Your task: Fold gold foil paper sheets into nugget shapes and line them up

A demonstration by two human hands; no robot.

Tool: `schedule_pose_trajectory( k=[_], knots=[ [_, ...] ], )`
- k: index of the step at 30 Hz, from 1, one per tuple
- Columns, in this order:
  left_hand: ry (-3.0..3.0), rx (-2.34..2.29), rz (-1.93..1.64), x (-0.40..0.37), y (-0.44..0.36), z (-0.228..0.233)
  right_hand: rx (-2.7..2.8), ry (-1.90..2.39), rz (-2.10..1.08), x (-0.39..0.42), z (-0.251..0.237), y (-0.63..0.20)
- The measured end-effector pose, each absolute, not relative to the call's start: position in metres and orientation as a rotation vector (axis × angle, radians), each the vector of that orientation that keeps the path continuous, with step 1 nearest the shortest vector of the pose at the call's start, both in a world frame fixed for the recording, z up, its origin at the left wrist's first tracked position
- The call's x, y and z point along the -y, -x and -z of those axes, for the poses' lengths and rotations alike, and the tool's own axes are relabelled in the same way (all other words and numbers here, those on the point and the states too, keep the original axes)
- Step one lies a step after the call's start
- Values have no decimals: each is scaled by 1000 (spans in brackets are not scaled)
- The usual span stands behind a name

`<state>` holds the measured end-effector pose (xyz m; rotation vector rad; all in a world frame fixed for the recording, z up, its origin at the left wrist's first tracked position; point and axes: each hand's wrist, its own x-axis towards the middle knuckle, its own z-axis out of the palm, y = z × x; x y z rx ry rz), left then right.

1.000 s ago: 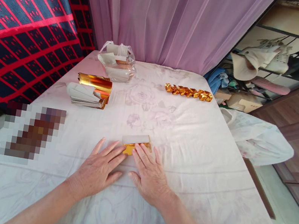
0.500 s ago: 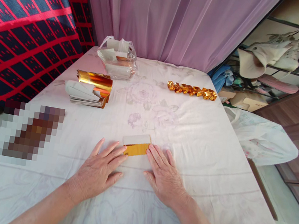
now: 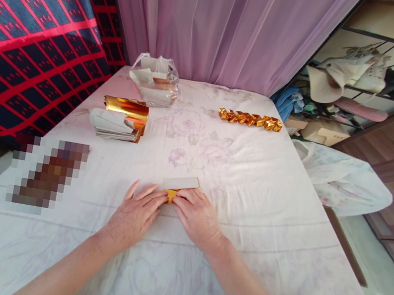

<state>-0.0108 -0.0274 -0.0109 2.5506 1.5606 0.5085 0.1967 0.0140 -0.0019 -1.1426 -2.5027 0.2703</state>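
A folded sheet of gold paper (image 3: 170, 197) with a white back lies flat on the table in front of me. Its pale flap (image 3: 180, 182) shows along the far side. My left hand (image 3: 137, 210) rests at the sheet's left end, fingers stretched out and apart, with the fingertips touching the edge. Bent over the right half, my right hand (image 3: 200, 217) has its fingers drawn together and pressed on the gold strip. That hand covers the right end of the strip, and its thumb is mostly hidden.
A stack of gold and white paper sheets (image 3: 120, 122) stands at left, and a clear bag of more sheets (image 3: 155, 82) lies behind it. A row of folded gold pieces (image 3: 250, 119) sits at the far right. A flowered cloth (image 3: 270, 180) covers the table.
My right hand has moved left from the sheet's right end onto its gold strip, fingers now bent. My left hand has shifted only slightly, its thumb drawn in closer.
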Motion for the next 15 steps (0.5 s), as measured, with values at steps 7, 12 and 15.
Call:
schedule_pose_trajectory(
  k=[7, 12, 15],
  knots=[
    [-2632, -1472, -580, 4, 14, 3, 2440, 1124, -332, -20, 10, -200],
    [-2796, -1408, -669, -3, 10, -4, 2410, 1031, -243, -20, 12, -199],
    [-2811, -1426, -720, -1, 7, -4, 2400, 1017, -141, -18, 12, -198]
  ],
)
